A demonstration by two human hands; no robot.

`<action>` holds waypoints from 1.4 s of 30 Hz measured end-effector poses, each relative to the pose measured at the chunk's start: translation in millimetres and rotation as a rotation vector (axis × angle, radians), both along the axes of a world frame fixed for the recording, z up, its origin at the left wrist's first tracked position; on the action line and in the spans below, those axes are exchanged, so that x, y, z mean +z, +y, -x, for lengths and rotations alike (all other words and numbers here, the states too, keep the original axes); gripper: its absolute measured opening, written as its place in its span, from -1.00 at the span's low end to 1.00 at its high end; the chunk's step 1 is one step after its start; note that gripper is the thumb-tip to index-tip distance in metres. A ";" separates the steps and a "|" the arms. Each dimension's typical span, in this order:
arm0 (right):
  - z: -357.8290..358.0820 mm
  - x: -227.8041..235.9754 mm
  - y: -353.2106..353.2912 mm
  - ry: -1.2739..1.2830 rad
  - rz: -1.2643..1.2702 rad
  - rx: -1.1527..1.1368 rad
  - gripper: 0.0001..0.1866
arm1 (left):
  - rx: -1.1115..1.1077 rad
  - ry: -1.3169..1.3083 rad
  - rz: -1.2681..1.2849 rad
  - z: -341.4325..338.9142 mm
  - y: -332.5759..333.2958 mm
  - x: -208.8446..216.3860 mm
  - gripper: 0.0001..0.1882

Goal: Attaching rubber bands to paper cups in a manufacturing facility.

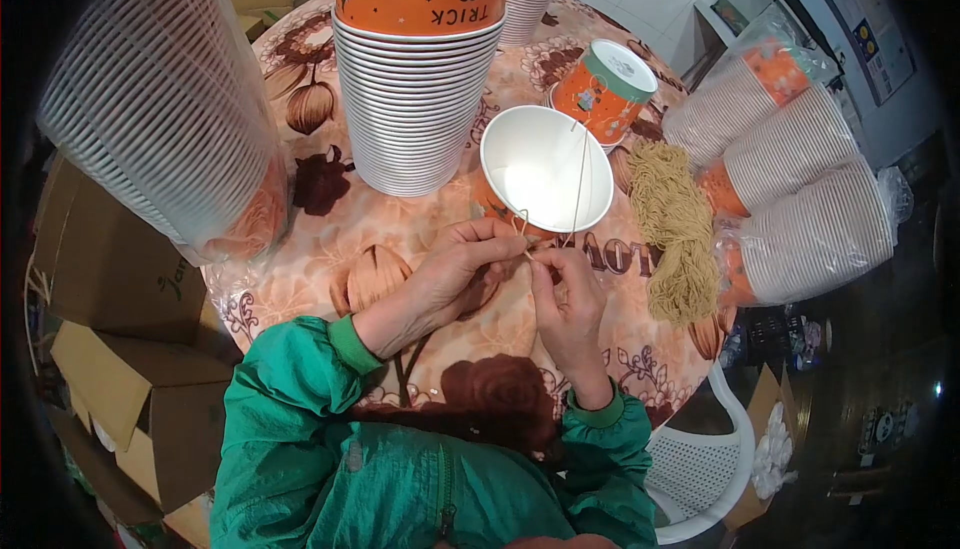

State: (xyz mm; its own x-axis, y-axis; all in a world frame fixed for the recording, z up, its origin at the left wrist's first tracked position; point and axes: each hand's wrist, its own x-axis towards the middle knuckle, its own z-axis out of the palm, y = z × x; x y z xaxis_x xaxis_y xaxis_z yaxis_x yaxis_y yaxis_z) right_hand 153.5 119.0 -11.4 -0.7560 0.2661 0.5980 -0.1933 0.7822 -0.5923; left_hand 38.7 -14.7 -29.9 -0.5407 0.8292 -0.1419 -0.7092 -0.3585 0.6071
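A white-lined orange paper bucket (497, 149) sits tilted on the table just beyond my hands, its mouth toward me. A thin tan string (583, 174) runs from the bucket's far side, across its mouth and down to my fingers. At the near rim, my left hand (447, 277) pinches a string end, with a small loop rising above the fingertips. My right hand (572, 301) is closed on the string too, close beside the left fingertips. The exact crossing of the strands between my fingers is too small to make out.
A hank of tan strings (676, 234) lies to the right. An upturned orange and green bucket (603, 94) stands behind. Tall nested bucket stacks rise ahead (415, 99) and left (165, 99); bagged stacks (810, 219) lie right. A white chair (705, 459) stands beside the table.
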 end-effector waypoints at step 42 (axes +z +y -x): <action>-8.7 14.9 12.3 0.056 -0.089 0.077 -0.77 | -0.058 -0.072 0.091 -4.3 -8.3 18.1 -0.93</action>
State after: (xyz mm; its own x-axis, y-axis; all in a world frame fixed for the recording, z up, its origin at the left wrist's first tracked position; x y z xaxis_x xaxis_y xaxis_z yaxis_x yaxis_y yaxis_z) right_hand 162.2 131.3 3.5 -0.7371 0.1522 0.6584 -0.2855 0.8129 -0.5076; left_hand 43.0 -23.0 -11.8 -0.4783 0.8405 -0.2548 -0.7698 -0.2615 0.5823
